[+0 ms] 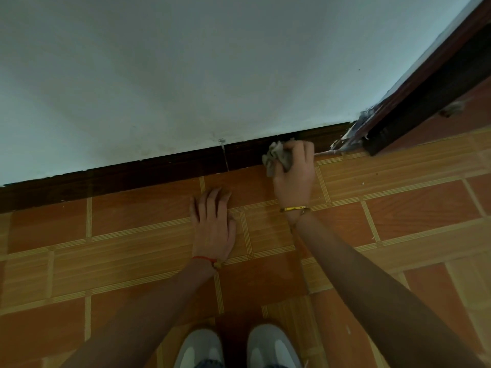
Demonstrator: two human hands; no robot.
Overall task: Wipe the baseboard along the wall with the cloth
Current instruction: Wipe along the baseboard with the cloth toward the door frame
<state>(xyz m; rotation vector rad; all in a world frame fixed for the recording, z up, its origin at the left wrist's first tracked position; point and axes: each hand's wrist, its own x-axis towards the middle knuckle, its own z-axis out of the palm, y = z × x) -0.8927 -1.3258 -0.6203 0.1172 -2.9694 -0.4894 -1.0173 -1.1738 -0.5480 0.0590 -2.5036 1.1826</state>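
Observation:
A dark brown baseboard (pixel 159 168) runs along the foot of the pale wall, rising from the left edge to the door frame on the right. My right hand (pixel 295 176) grips a crumpled grey cloth (pixel 277 156) and holds it against the baseboard near its right end. My left hand (pixel 212 221) rests flat on the floor tiles, fingers straight, a short way in front of the baseboard. A narrow pale joint splits the baseboard just left of the cloth.
A dark wooden door frame (pixel 414 102) with smeared paint at its foot stands at the right. The floor is orange and tan tile (pixel 398 208). My two white shoes (pixel 236 349) show at the bottom edge.

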